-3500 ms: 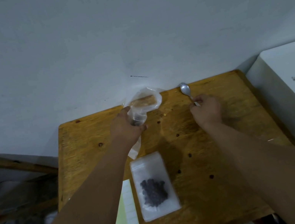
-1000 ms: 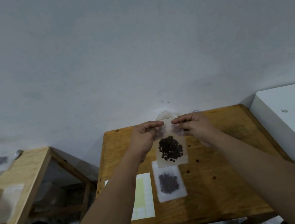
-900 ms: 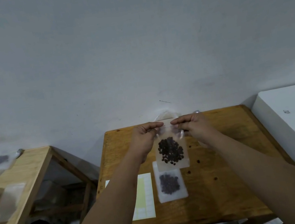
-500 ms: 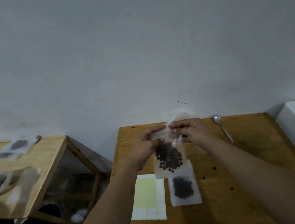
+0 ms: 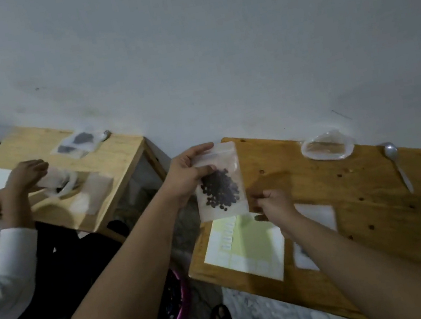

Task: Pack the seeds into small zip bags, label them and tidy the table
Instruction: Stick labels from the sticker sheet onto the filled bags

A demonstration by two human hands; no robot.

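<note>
Two hands met mid-frame: fingers of the left hand (image 5: 186, 174) pinched the zip bag (image 5: 215, 155) of dark seeds (image 5: 220, 189) upright over the left edge of the counter (image 5: 348, 192). Fingers of the right hand (image 5: 274, 204) curled just beside its lower corner, grasp impossible to tell. A label sheet (image 5: 252, 247) lay below.

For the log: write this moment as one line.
left hand holds seed bag | right hand near label sheet | spoon on table
</note>
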